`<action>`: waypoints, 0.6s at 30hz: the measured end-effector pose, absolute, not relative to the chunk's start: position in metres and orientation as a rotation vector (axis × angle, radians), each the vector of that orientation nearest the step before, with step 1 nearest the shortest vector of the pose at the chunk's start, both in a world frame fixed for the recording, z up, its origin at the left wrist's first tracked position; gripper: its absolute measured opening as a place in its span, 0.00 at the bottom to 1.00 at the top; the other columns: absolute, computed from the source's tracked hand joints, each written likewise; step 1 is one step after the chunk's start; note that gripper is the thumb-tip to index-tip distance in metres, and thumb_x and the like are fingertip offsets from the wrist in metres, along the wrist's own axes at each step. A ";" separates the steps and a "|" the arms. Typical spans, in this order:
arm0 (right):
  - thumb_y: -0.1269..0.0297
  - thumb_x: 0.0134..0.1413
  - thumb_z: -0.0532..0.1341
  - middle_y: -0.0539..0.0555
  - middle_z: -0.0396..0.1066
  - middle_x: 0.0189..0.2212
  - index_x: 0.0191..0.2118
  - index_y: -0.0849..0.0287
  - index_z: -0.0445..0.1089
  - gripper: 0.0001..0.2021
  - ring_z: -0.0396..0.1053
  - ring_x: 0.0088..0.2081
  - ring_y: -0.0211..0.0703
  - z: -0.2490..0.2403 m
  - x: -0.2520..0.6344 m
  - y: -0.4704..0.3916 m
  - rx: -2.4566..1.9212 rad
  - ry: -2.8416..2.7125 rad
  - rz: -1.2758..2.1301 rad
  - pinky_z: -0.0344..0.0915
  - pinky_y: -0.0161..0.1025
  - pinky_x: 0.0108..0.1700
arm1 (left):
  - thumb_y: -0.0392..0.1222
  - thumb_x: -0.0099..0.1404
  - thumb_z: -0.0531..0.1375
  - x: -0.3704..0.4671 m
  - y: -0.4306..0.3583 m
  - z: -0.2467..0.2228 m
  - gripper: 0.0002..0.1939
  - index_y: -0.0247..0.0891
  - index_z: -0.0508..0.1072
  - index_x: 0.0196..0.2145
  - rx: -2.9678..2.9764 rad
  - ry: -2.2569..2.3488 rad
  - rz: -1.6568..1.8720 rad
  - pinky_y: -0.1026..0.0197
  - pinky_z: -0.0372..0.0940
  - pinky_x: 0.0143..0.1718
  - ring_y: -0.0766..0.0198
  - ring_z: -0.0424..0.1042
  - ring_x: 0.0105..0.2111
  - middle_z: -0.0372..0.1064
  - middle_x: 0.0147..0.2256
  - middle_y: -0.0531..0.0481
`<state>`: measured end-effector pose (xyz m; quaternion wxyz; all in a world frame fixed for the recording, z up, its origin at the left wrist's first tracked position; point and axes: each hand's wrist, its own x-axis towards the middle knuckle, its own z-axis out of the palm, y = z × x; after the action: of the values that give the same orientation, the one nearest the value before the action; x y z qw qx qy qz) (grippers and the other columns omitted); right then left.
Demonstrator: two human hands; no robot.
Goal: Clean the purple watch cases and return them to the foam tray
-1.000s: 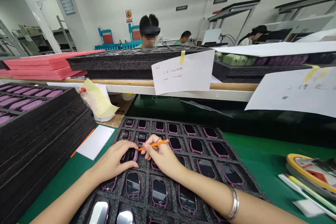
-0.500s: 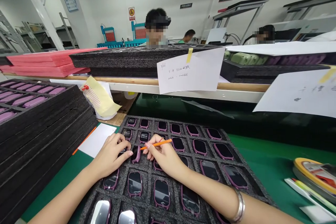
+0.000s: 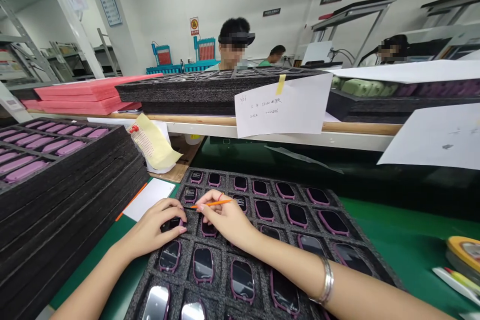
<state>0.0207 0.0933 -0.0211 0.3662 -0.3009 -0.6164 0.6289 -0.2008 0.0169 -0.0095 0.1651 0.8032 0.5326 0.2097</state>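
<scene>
A black foam tray [image 3: 339, 287] holds rows of purple-framed smartwatches with dark screens. My left hand [image 3: 155, 227] is at the tray's left edge, its fingers and thumb curled round a smartwatch [image 3: 176, 222] in its slot. Pinched in my right hand [image 3: 225, 217] is a thin orange pointed stick [image 3: 219, 203], its tip pointing left towards my left fingers. Under my right hand another smartwatch [image 3: 209, 230] lies partly hidden in its slot. Several screens in the back rows, such as the smartwatch [image 3: 190, 194] behind my left hand, show small white text.
Stacked foam trays [image 3: 75, 210] with purple cases stand at the left. A white paper [image 3: 150, 199] lies beside them. Across the back runs a shelf [image 3: 210, 122] with pink foam [image 3: 75, 100] and a taped note [image 3: 281, 110]. Tape [image 3: 465, 255] sits at right. Other people sit behind.
The stick's tip has moved left, away from the watch it was touching. That watch was tilted and now lies flatter in its slot. My left thumb has drawn back from it. The view has shifted slightly.
</scene>
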 end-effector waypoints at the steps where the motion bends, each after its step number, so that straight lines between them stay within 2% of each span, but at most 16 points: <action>1: 0.63 0.53 0.65 0.48 0.73 0.27 0.32 0.58 0.71 0.05 0.70 0.25 0.36 -0.021 0.014 0.095 -0.765 -1.580 1.627 0.67 0.36 0.30 | 0.45 0.70 0.60 -0.203 0.018 -0.011 0.06 0.46 0.74 0.43 2.276 1.513 0.610 0.56 0.63 0.56 0.58 0.70 0.52 0.68 0.50 0.48; 5: 0.64 0.52 0.64 0.49 0.75 0.30 0.31 0.57 0.67 0.05 0.73 0.26 0.36 -0.026 -0.001 0.099 -0.744 -1.530 1.672 0.71 0.37 0.33 | 0.47 0.68 0.63 -0.209 0.019 -0.016 0.07 0.46 0.75 0.42 2.227 1.511 0.675 0.56 0.63 0.57 0.58 0.71 0.52 0.70 0.50 0.48; 8: 0.64 0.51 0.64 0.50 0.75 0.27 0.30 0.56 0.65 0.07 0.75 0.27 0.39 -0.033 -0.003 0.100 -0.734 -1.528 1.705 0.72 0.38 0.33 | 0.48 0.67 0.64 -0.209 0.018 -0.020 0.09 0.46 0.75 0.43 2.187 1.529 0.713 0.56 0.64 0.56 0.57 0.72 0.51 0.71 0.50 0.49; 13: 0.66 0.51 0.63 0.52 0.76 0.27 0.29 0.57 0.66 0.05 0.75 0.28 0.41 -0.037 0.001 0.099 -0.707 -1.590 1.704 0.72 0.40 0.35 | 0.49 0.62 0.68 -0.206 0.017 -0.023 0.22 0.45 0.68 0.50 2.080 1.630 0.773 0.54 0.66 0.55 0.56 0.72 0.50 0.73 0.48 0.49; 18: 0.69 0.52 0.63 0.49 0.74 0.25 0.29 0.57 0.66 0.05 0.74 0.28 0.40 -0.037 0.002 0.098 -0.693 -1.643 1.679 0.71 0.39 0.35 | 0.48 0.61 0.69 -0.206 0.016 -0.025 0.22 0.45 0.68 0.50 2.027 1.669 0.788 0.54 0.66 0.55 0.56 0.72 0.50 0.73 0.48 0.50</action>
<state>0.0016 0.0977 -0.0375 0.3392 -0.2661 -0.6311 0.6449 -0.2063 0.0162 -0.0252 0.1988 0.7247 0.5966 0.2818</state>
